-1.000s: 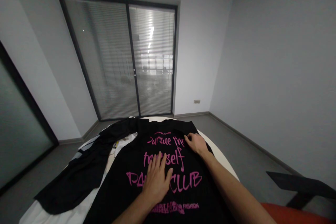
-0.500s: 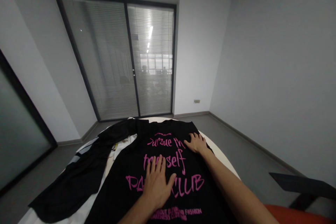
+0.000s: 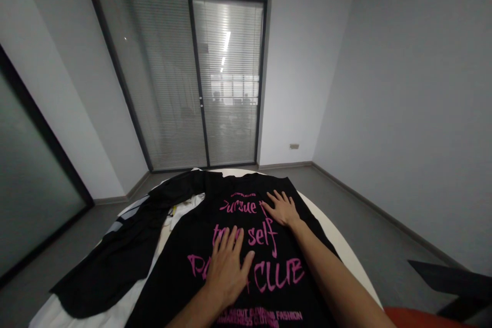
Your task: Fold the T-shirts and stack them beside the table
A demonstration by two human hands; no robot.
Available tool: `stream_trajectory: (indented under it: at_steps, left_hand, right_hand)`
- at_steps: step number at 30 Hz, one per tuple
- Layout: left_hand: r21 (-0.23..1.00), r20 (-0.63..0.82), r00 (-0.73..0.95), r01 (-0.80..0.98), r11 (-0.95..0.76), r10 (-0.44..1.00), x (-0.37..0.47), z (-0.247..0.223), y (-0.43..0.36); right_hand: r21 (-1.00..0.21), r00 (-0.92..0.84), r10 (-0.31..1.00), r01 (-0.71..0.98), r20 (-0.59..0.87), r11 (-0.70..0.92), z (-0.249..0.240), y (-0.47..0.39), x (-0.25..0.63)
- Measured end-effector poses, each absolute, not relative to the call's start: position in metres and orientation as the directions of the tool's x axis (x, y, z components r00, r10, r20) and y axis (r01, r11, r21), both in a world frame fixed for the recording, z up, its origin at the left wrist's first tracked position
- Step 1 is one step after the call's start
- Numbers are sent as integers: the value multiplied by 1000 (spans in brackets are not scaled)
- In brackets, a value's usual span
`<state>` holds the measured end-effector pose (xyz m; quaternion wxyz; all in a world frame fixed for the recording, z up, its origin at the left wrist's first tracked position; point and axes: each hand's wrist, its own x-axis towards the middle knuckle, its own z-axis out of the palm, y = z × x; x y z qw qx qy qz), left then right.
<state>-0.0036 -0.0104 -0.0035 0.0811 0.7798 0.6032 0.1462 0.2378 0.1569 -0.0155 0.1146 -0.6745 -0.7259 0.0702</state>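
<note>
A black T-shirt (image 3: 261,256) was spread face up on a round white table (image 3: 342,236), with both hands laid upon it.
The left hand (image 3: 226,269) was placed palm down at the middle of the shirt, part of its pink lettering being covered; its fingers were stretched out and slightly parted, its thumb was held wide, and nothing was gripped. The right hand (image 3: 282,208) was set farther up, near the shirt's upper right side, with its fingers extended and fanned apart and no cloth pinched between them. To the left, a black garment with grey stripes (image 3: 115,266) was laid over white cloth (image 3: 119,307). At the lower right, a black armrest (image 3: 449,279) and an orange-red seat (image 3: 418,318) were partly shown.
</note>
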Motion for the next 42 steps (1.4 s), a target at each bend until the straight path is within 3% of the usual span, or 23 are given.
stream_trajectory:
  at_steps: [3,7,11,15,20,24,27,32,35,42]
  left_hand:
    - [251,179,198,938,-239,964,-30,2,-5]
    - [47,363,51,996,-73,930,-84,22,-5]
    - [-129,297,-148,973,194,943,-129,33,-20]
    - [-188,223,-136,966,179,965,-145,27,-38]
    - [-85,254,-109,987,134,961,-145,25,-54]
    - [44,238,-131,991,124,962,-156,30,-66]
    - [78,137,-194,980,185,971,-169,33,-70]
    - [144,119,-268,957,251,956,-174,30,-81]
    - [135,35,-325,939,318,945,-177,19,-100]
    - [17,-27,-267,963,268,963,-203,11,-137]
  right_hand:
    - [-270,-45,989,959,139,82,-12,152,235]
    - [-238,-30,949,965,313,109,-5,142,230]
    - [-218,-28,968,972,250,85,1,136,225]
    - [-214,31,986,977,163,4,-2,130,218]
    - [-277,213,976,941,44,-193,-10,118,214]
    - [-276,169,985,949,31,-154,-15,114,221]
    - [-273,164,984,952,65,-140,-17,112,224]
    - [-271,152,984,955,90,-123,-18,110,225]
    - [-269,150,985,956,89,-122,-18,110,225]
    - [-274,155,982,954,107,-121,-17,108,224]
